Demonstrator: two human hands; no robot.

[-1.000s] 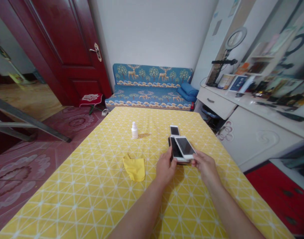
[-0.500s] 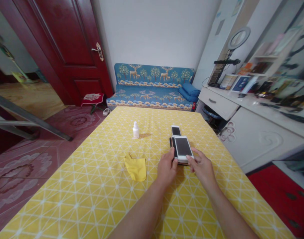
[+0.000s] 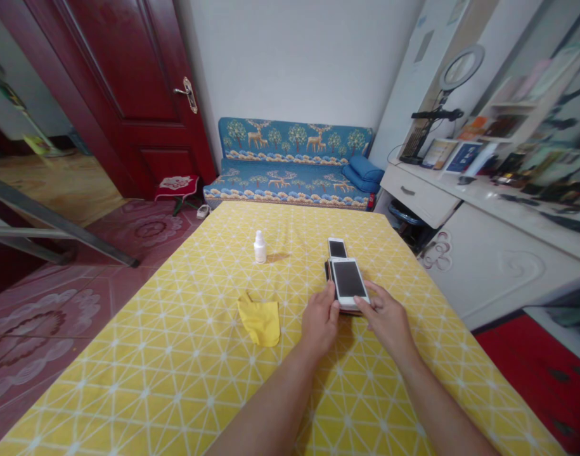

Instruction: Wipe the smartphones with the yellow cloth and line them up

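Note:
A white smartphone (image 3: pixel 349 280) with a dark screen lies face up on top of a stack of darker phones (image 3: pixel 330 271), whose edges show at the left and bottom. My left hand (image 3: pixel 321 315) is closed against the stack's left side, thumb near the lower corner. At the lower right, my right hand (image 3: pixel 385 315) grips the white smartphone, its thumb on the bottom edge and fingers along the right side. A smaller white phone (image 3: pixel 337 247) rests just beyond the stack. To the left are a yellow cloth (image 3: pixel 260 322) and a small white bottle (image 3: pixel 260 247), standing upright.
A yellow patterned cloth covers the table (image 3: pixel 175 354). Beyond it stands a blue sofa (image 3: pixel 290 168) with deer on its cover. At the right is a white dresser (image 3: pixel 499 247) crowded with items; a red stool (image 3: pixel 177 185) is by the door (image 3: pixel 142 82).
The white smartphone has slid slightly left over the stack, so less of the dark phone beneath shows. Both hands keep nearly the same place. The view has shifted a little.

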